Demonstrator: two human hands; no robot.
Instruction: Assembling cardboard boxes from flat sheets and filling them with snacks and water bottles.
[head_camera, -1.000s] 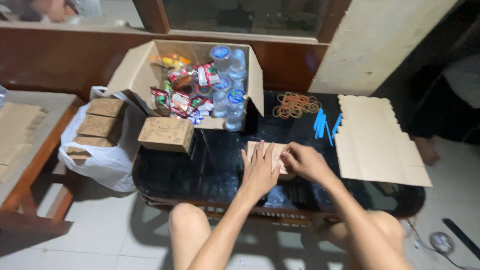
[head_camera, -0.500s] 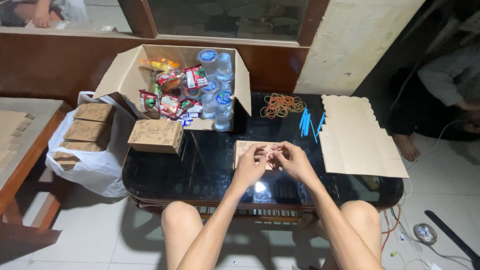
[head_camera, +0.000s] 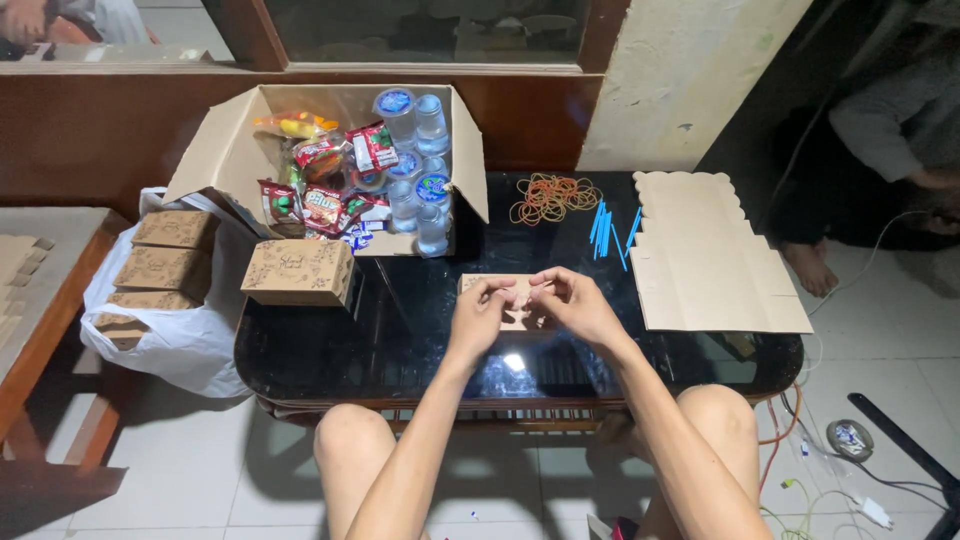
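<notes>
Fingers (head_camera: 505, 291) of both hands pinch a flat cardboard piece (head_camera: 478, 284).

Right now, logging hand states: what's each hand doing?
Left hand: pinching the flat cardboard piece.
Right hand: pinching the same piece.

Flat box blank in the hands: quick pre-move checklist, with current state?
1. Both hands on the flat box blank: ok; left hand, right hand.
2. Blank resting on the glass table: cannot tell.
3. Stack of spare blanks beside the right hand: ok.
4. Rubber bands and blue straws on the table: ok.
5. Finished box apart from the hands: ok.
6. Fold started: cannot tell.
</notes>
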